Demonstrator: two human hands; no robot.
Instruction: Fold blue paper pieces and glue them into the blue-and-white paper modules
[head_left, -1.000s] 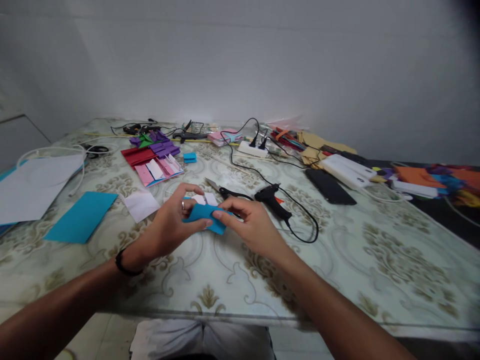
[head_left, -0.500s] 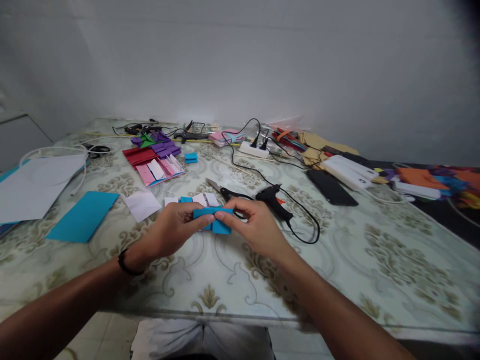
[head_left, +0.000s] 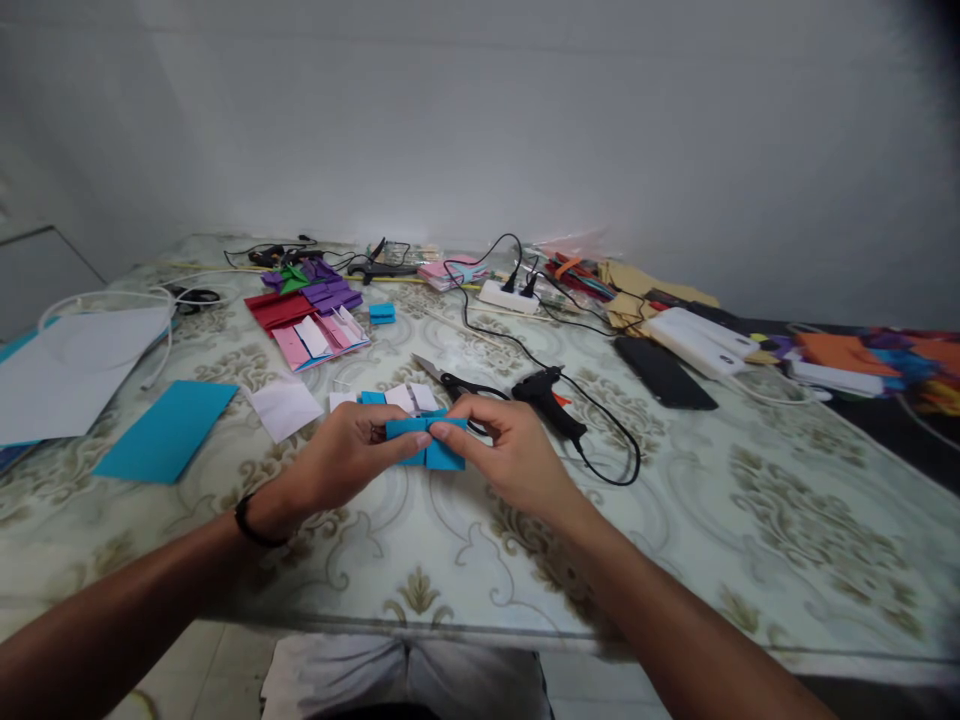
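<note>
A small folded piece of blue paper [head_left: 445, 456] is pinched between both hands above the near middle of the table. My left hand [head_left: 346, 452] grips its left side, thumb across the front. At the right side, my right hand [head_left: 504, 440] holds it, and the two thumb tips almost meet at the centre fold. Just behind the hands lie small white folded papers [head_left: 399, 398] and a blue one, partly hidden. Scissors [head_left: 457, 384] lie beyond my right hand, their handles partly covered by it. A black glue gun [head_left: 551, 405] rests to the right of them.
A blue sheet [head_left: 169, 430], a white paper square [head_left: 286, 410] and large white sheets [head_left: 82, 365] lie left. Pink and red folded papers [head_left: 319, 335] sit behind. A power strip [head_left: 508, 297] with cables, a black phone [head_left: 664, 374] and a white power bank [head_left: 697, 342] are at right.
Almost nothing differs. Both hands keep their pinch on the blue paper, which has shifted very slightly.
</note>
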